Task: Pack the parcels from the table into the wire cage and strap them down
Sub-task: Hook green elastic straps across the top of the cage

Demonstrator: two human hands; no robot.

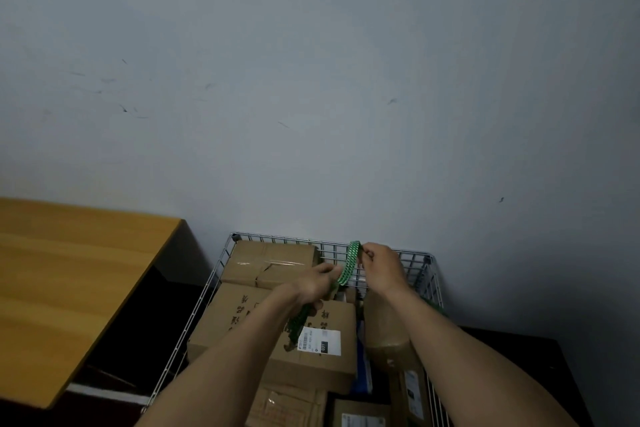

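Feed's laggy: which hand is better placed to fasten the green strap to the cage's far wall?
Probably right: the right hand pinches the green strap beside the cage's far wall; the left hand grips it lower.

Perhaps seven parcels (pixel 277 319), one wire cage (pixel 415 269), one green strap (pixel 348 267), one table (pixel 69 270).

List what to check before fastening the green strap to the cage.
1. Left hand grips strap: ok.
2. Right hand pinches strap's upper end: ok.
3. Parcels sit inside the cage: ok.
4. Table has no parcels left: cannot tell, only partly in view.
5. Strap end fixed to cage: cannot tell.
6. Strap untwisted: cannot tell.
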